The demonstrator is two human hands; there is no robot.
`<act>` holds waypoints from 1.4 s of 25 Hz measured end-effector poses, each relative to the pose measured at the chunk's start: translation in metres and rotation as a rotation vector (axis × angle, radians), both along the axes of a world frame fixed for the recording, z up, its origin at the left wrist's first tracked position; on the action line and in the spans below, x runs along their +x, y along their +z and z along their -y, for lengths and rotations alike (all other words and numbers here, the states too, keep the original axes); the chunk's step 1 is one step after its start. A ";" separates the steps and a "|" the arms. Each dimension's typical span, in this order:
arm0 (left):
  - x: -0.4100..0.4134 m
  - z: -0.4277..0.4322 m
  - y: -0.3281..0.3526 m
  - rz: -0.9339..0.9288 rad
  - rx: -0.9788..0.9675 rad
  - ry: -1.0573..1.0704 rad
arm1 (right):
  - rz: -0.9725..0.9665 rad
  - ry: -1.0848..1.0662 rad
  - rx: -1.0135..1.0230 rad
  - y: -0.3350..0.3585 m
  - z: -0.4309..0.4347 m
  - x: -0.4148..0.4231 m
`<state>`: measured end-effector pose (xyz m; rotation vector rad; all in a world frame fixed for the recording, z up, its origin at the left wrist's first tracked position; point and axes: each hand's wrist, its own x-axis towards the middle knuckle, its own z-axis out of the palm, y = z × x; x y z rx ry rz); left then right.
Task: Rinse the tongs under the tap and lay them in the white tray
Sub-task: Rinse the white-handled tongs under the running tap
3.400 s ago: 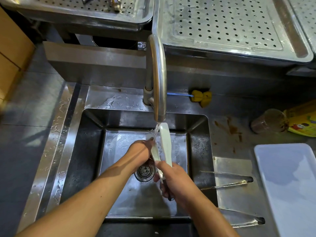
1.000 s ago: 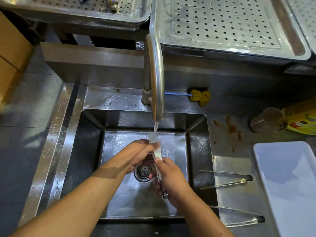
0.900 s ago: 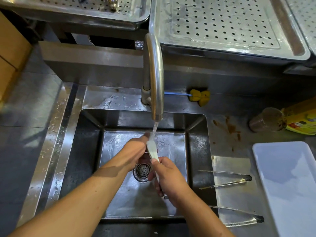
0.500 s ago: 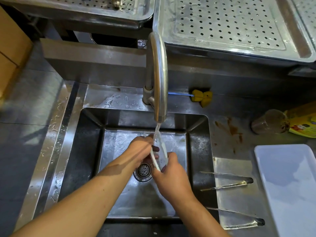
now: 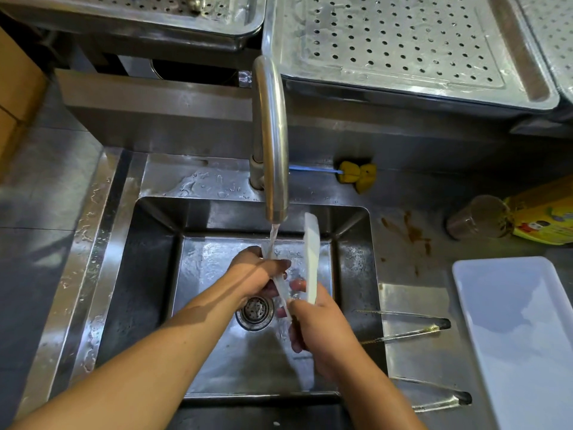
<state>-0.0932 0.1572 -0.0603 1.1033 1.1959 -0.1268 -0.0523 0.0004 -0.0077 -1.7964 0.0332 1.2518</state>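
Observation:
White tongs [image 5: 311, 259] stand spread over the steel sink [image 5: 148, 274]. My right hand [image 5: 319, 330] grips their hinge end. Their right arm rises beside the tap [image 5: 269, 135]. My left hand [image 5: 254, 274] pinches the left arm, which sits in the running stream. The white tray [image 5: 521, 330] lies on the counter at the right, with nothing in it.
Two pairs of metal tongs lie on the counter between sink and tray, one [image 5: 406, 327] farther, one [image 5: 434, 398] nearer. A yellow brush [image 5: 356, 175] lies behind the sink. A glass [image 5: 474, 217] and a yellow pack [image 5: 545, 212] sit far right. Perforated steel trays [image 5: 403, 48] stand behind.
The tongs have spread open, and the right arm has swung up beside the spout. My left hand stays on the left arm under the water.

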 end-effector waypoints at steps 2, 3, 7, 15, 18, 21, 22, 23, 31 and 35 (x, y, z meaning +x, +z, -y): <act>0.008 0.000 -0.003 -0.161 0.106 0.003 | 0.096 0.064 -0.048 -0.005 0.001 -0.008; 0.008 -0.003 -0.003 -0.245 0.148 -0.017 | 0.116 0.086 -0.057 -0.007 0.001 -0.013; -0.004 -0.001 -0.003 -0.054 -0.057 -0.190 | 0.131 0.083 -0.054 -0.011 0.001 -0.020; -0.020 -0.017 0.022 0.157 -0.322 0.123 | -0.123 0.073 -0.061 -0.014 -0.060 0.020; -0.018 -0.024 0.015 0.078 -0.191 0.229 | -0.138 0.147 -0.025 -0.011 -0.082 0.029; -0.017 -0.034 0.011 0.092 -0.220 0.472 | -0.212 0.198 -0.021 -0.005 -0.103 0.040; -0.018 -0.037 0.011 0.141 -0.266 0.546 | -0.284 0.206 -0.013 -0.003 -0.110 0.045; -0.021 -0.039 0.012 0.203 -0.312 0.593 | -0.360 0.218 -0.008 0.000 -0.116 0.049; -0.048 -0.040 0.018 0.333 -0.469 0.574 | -0.021 0.652 -0.027 0.005 -0.123 0.064; -0.048 -0.034 0.015 0.198 -0.418 0.728 | 0.607 0.868 -0.025 -0.002 -0.117 0.046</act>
